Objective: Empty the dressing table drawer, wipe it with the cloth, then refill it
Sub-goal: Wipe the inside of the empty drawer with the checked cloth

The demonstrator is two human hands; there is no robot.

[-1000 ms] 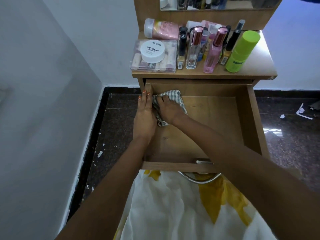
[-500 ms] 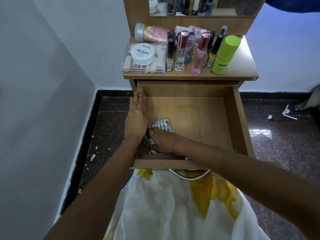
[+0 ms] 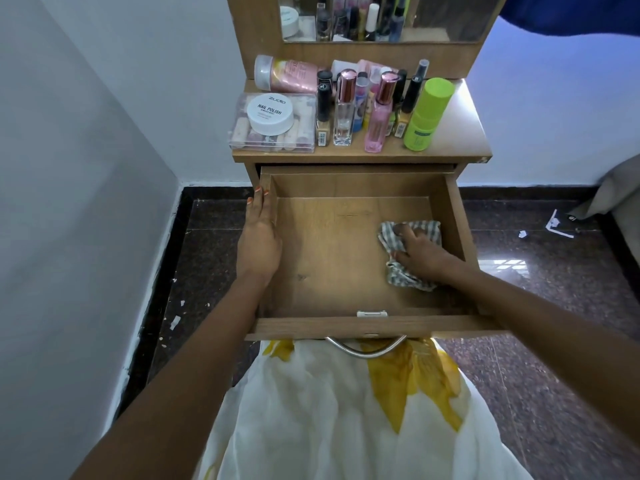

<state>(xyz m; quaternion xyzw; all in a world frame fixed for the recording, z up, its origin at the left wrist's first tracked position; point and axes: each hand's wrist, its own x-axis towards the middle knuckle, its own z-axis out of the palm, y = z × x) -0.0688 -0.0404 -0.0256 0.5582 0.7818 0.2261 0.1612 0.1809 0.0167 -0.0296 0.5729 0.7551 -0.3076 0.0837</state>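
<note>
Two hands: my left hand [image 3: 259, 244] lies flat on the drawer [image 3: 453, 216] wall; my right hand [image 3: 420, 252] grips the cloth [image 3: 405, 278].
Risk: jolting the drawer could topple the bottles [image 3: 377, 116].

item: head view, one wide-angle lens. mount: worn on the person's head, close before the desk [image 3: 460, 133]. facing: forward and steeply down into the open drawer [image 3: 329, 271], centred in frame. bottom edge: white and yellow garment [image 3: 311, 410] directly beneath. top edge: lower strip of mirror [image 3: 450, 19]. sides: wall [image 3: 86, 202] left, dark floor [image 3: 554, 306] right, lines bowed by the lens.

Matt wood drawer [image 3: 353, 258], checked cloth [image 3: 405, 271]
</note>
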